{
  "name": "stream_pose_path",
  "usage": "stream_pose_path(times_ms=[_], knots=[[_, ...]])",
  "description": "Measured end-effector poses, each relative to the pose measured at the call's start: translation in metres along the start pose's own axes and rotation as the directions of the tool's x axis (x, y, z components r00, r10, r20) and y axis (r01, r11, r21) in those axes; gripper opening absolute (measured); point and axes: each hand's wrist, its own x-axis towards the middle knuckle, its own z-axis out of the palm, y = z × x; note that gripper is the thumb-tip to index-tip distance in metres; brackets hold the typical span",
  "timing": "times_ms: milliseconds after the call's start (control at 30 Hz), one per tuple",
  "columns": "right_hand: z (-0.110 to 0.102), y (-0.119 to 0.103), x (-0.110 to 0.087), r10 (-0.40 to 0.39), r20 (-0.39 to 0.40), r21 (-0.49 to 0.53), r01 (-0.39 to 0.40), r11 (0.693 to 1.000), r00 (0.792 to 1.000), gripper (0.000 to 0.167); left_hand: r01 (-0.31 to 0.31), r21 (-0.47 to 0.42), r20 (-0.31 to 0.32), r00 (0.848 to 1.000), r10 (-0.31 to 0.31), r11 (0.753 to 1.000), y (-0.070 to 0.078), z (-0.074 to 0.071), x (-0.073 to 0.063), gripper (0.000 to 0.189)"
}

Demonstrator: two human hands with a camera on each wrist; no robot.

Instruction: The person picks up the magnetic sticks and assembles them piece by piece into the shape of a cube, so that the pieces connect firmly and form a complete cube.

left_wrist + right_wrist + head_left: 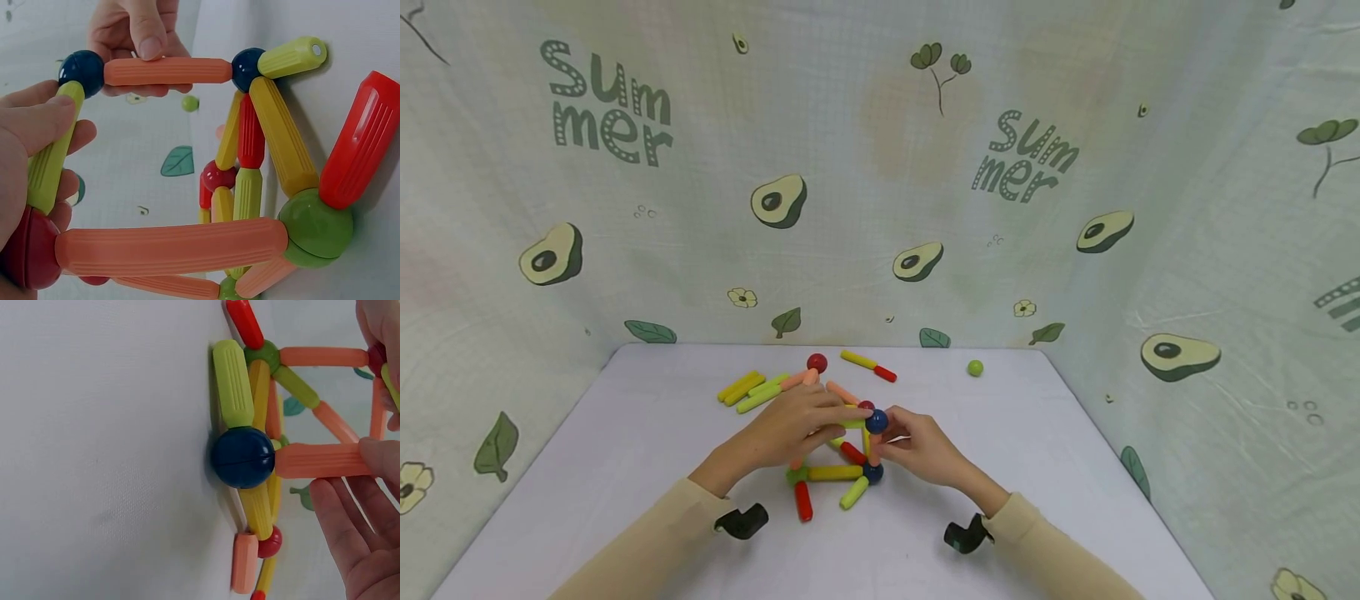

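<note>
A frame of magnetic rods and balls stands on the white table. My left hand [808, 419] grips a lime-green rod [51, 153] along the frame's top, joined to a dark blue ball [876, 422] and, at its other end, a red ball [31, 250]. My right hand [928, 450] pinches an upright salmon rod [322, 460] between thumb and fingers. That rod runs from the upper blue ball down to a lower blue ball [242, 457]. A yellow rod [835, 473] links this lower ball to a green ball [315, 226], from which a red rod [804, 502] sticks out.
Several yellow rods [741, 387] and lime rods [760, 400] lie left of the frame. Behind it rest a yellow-and-red rod pair [868, 366] and, farther right, a loose green ball [975, 367]. A printed curtain [850, 275] hangs along the table's back edge.
</note>
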Motion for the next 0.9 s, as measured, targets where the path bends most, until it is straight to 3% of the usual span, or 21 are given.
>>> stream_pose_path(times_ms=[167, 333, 567, 900], knots=[[0.002, 0.0, 0.0, -0.006, -0.012, -0.008, 0.006, 1.0, 1.0, 0.029, 0.017, 0.083, -0.049, 0.999, -0.013, 0.996, 0.0, 0.001, -0.001, 0.048], [0.004, 0.001, 0.001, -0.014, -0.026, -0.012, 0.013, 1.0, 1.0, 0.028, 0.112, 0.166, -0.122, 0.988, -0.092, 0.98, 0.002, 0.0, -0.007, 0.049], [0.005, 0.002, -0.002, -0.014, -0.041, 0.017, 0.015, 1.0, 0.999, 0.028, 0.175, 0.157, -0.199, 0.97, -0.142, 0.972, 0.002, -0.004, -0.027, 0.051], [0.006, 0.006, -0.004, -0.031, -0.02, 0.027, 0.031, 0.999, 0.999, 0.028, 0.183, 0.053, -0.22, 0.961, -0.167, 0.982, -0.002, -0.004, -0.047, 0.044]])
